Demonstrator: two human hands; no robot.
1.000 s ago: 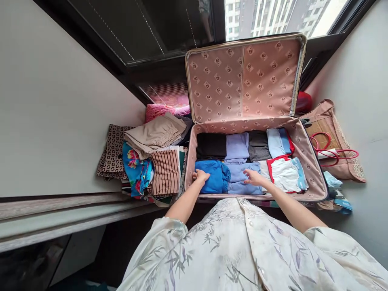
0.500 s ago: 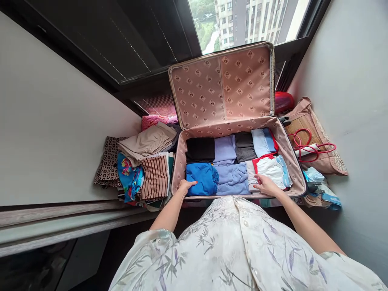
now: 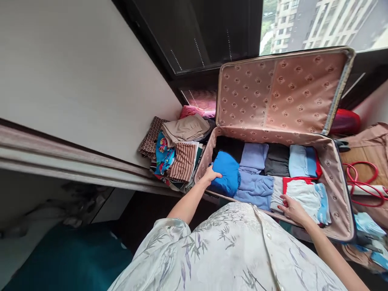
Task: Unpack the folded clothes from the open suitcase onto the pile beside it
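An open suitcase with pink patterned lining lies in front of me, its lid standing upright. Folded clothes fill it in two rows. My left hand rests on the near left corner, fingers curled on the bright blue folded garment. My right hand lies flat on the white garment with red trim at the near edge. Between them lies a lilac folded garment.
A pile of folded clothes sits left of the suitcase against the white wall. A tan bag with red handles and a red object are at the right. A window is behind the lid. A teal surface is lower left.
The view has swung left. My left hand has moved onto the blue garment's left edge, which now bulges upward. My right hand has shifted right, from the lilac garment to the white one.
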